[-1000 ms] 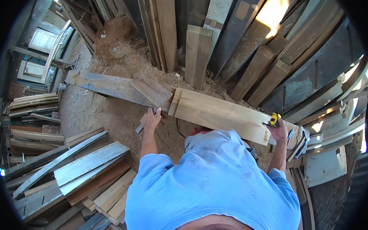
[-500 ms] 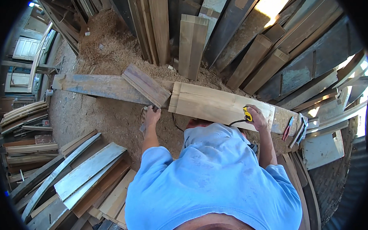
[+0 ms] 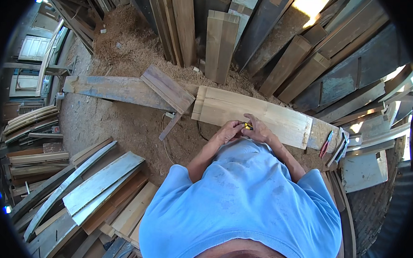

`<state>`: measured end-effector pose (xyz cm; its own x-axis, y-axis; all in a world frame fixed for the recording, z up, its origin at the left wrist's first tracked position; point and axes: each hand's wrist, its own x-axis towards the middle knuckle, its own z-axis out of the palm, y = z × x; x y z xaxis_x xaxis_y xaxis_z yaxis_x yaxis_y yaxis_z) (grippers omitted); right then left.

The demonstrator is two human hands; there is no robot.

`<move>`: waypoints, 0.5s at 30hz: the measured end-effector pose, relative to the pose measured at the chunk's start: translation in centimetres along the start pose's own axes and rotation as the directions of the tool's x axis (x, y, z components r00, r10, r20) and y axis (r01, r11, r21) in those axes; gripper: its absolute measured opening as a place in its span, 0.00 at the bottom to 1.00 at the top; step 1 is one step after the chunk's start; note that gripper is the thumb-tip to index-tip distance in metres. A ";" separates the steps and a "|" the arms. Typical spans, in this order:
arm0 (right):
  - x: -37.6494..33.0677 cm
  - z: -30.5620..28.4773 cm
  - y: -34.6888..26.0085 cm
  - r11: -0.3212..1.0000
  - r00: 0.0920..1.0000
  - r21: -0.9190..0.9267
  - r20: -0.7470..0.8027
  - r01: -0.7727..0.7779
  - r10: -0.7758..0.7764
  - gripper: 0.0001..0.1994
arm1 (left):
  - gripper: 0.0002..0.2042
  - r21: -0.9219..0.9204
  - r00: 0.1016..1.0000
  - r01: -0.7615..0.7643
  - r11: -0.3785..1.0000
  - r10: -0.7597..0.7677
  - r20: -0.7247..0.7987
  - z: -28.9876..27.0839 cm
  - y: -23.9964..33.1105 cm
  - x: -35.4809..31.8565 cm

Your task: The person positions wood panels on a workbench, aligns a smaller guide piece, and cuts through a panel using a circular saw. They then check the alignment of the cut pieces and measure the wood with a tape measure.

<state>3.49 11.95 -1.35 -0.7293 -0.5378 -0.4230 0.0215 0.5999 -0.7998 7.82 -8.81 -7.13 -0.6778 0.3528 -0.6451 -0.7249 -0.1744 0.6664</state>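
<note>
Both my hands meet close in front of my body, at the near edge of a pale wooden board (image 3: 250, 110). My right hand (image 3: 261, 131) is closed around a yellow and black tape measure (image 3: 248, 126), one finger stretched out above it. The fingers of my left hand (image 3: 228, 131) are pinched at the tape measure's left side; what exactly they grip there is partly hidden. The pale board lies flat on a long, worn plank bench (image 3: 112, 88). Left of it, a short brown wood block (image 3: 168, 89) lies slantwise across the bench.
Red-handled pliers (image 3: 325, 144) and other hand tools (image 3: 338, 149) lie at the bench's right end. A thin wood strip (image 3: 170, 127) and a cord (image 3: 164, 141) hang near the block. Planks (image 3: 222, 47) lean upright behind; curved boards (image 3: 103, 182) are stacked at lower left. Sawdust (image 3: 123, 39) heaps behind.
My left hand has left the short block's near end and come right to the tape measure. My right hand has brought the tape measure left, off the board's right part, to my body's middle.
</note>
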 end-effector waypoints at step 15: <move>-8.7 -7.8 12.8 0.954 0.963 -0.228 -0.228 -0.196 0.143 0.29 | 0.10 0.529 0.624 0.056 0.847 0.384 -0.681 -16.8 -1.7 -0.2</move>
<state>4.78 28.99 -4.60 -0.8554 -0.2970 -0.4244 0.0070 0.8126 -0.5827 7.13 -24.08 -14.39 -0.7846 -0.4726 -0.4012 -0.5870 0.3581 0.7261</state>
